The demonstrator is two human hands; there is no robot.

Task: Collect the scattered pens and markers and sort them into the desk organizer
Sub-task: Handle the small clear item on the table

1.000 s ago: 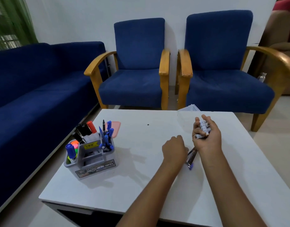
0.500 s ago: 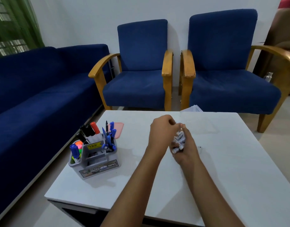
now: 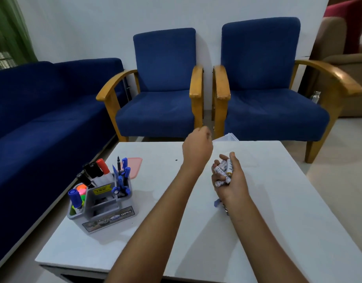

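Note:
My right hand (image 3: 230,178) grips a bundle of several white-barrelled pens (image 3: 223,170) above the middle of the white table (image 3: 278,201); their blue lower ends (image 3: 216,202) stick out below the wrist. My left hand (image 3: 197,147) hovers farther back near the table's far edge with fingers curled; I cannot tell whether it holds anything. The grey desk organizer (image 3: 106,209) stands at the left front, with markers (image 3: 95,170), blue pens (image 3: 123,176) and highlighters (image 3: 80,193) upright in its compartments.
A pink lid (image 3: 135,166) lies behind the organizer. A clear plastic box (image 3: 227,137) sits at the far table edge by my left hand. Two blue armchairs (image 3: 163,99) stand beyond, a blue sofa (image 3: 33,119) on the left.
My left hand pulled away from the pen bundle and moved up toward the far edge. My right hand stayed over the table middle, still gripping the pens.

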